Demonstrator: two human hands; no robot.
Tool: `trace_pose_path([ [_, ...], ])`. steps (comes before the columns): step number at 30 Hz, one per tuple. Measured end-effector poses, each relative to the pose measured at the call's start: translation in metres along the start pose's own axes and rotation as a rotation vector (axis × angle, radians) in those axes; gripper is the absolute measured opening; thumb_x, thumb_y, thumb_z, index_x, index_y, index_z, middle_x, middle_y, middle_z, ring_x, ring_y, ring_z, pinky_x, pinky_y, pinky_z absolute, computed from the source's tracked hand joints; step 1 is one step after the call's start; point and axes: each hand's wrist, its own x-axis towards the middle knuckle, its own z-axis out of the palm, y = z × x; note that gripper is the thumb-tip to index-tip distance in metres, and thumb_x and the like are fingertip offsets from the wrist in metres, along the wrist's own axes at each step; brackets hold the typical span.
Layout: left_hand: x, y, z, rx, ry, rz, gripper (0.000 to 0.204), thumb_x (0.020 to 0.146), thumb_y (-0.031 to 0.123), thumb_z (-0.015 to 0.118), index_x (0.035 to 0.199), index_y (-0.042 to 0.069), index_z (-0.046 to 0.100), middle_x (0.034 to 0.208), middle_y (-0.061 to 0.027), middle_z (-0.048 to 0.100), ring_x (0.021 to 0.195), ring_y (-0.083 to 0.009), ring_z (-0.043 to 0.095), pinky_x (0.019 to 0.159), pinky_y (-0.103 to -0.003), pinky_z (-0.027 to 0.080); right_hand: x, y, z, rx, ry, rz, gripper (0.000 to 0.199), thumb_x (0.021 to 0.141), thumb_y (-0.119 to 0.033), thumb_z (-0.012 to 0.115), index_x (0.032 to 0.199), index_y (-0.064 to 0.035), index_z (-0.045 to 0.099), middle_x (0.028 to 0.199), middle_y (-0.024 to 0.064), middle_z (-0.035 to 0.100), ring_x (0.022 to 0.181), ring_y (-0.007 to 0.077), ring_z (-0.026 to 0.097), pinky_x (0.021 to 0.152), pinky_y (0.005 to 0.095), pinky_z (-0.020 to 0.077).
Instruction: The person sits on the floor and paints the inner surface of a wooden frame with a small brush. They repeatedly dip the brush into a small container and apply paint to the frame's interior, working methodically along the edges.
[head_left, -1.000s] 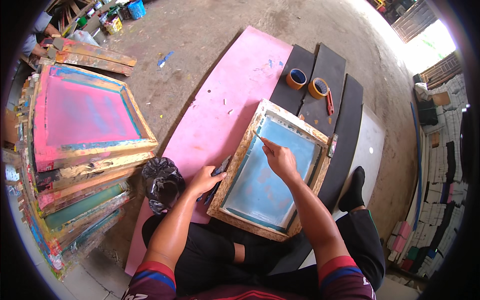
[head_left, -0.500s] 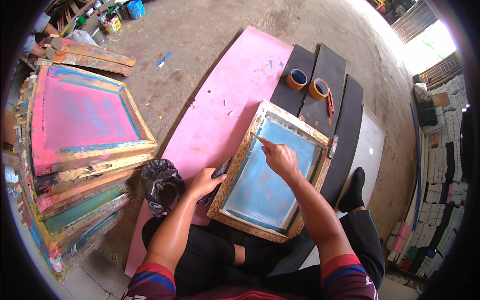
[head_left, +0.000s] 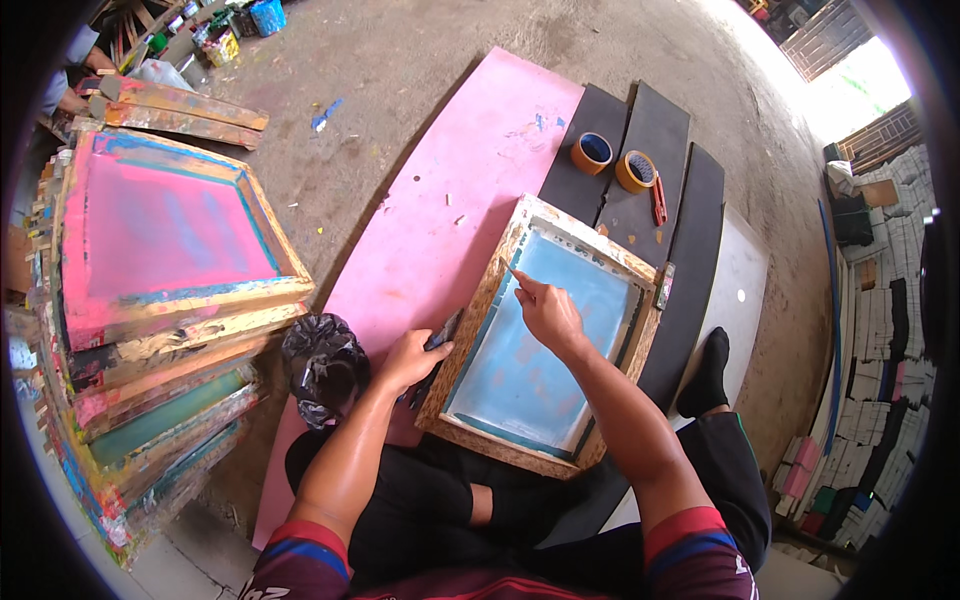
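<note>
A wooden screen-printing frame [head_left: 532,458] with blue mesh [head_left: 525,345] lies tilted before my legs. My right hand [head_left: 552,315] is closed over the mesh, pinching a thin pointed tool [head_left: 511,268] whose tip meets the frame's left inner edge; its exact kind is too small to tell. Beside the frame's left rail, my left hand [head_left: 410,362] is closed around a dark narrow thing [head_left: 447,333], partly hidden by the fingers. A crumpled black plastic bag [head_left: 325,362] sits left of that hand.
Under the frame lie a pink board [head_left: 440,225] and black boards [head_left: 655,130]. Two tape rolls [head_left: 634,172] and a red cutter [head_left: 659,201] rest beyond it. Stacked printing frames [head_left: 175,220] stand left. Another person's hand [head_left: 75,103] shows far left. My socked foot [head_left: 707,372] is right.
My right hand has shifted slightly left and toward me along the frame's left inner edge, still pinching the thin tool. My left hand stays beside the frame.
</note>
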Motion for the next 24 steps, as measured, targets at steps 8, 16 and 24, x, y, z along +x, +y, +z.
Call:
trace_pose_path([
  [8,-0.007,0.018,-0.006,-0.009,-0.028,-0.053,0.042,0.098,0.035,0.082,0.096,-0.006,0.072,0.080,-0.0139,0.072,0.076,-0.0188,0.066,0.073,-0.043,0.053,-0.001,0.011,0.011,0.000,-0.008,0.007,0.041,0.109,-0.025,0.067,0.149,-0.0175,0.068,0.118,0.0187,0.081,0.108,0.0314,0.079,0.093,0.0407,0.0590],
  [16,-0.001,0.019,-0.007,0.028,-0.122,-0.074,0.035,0.102,0.029,0.079,0.106,-0.005,0.075,0.088,-0.0040,0.073,0.082,-0.0111,0.064,0.074,-0.036,0.053,0.012,0.049,0.026,0.369,-0.063,0.030,0.039,0.109,-0.029,0.064,0.148,-0.0259,0.069,0.119,0.0268,0.077,0.116,0.0418,0.074,0.099,0.0458,0.0581],
  [24,-0.004,0.026,-0.007,0.045,-0.099,-0.057,0.035,0.102,0.030,0.080,0.103,-0.004,0.075,0.088,-0.0027,0.072,0.082,-0.0105,0.063,0.073,-0.036,0.053,0.018,0.043,0.013,0.475,-0.143,0.099,0.041,0.111,-0.033,0.063,0.148,-0.0149,0.069,0.115,0.0120,0.074,0.092,0.0262,0.069,0.081,0.0394,0.0529],
])
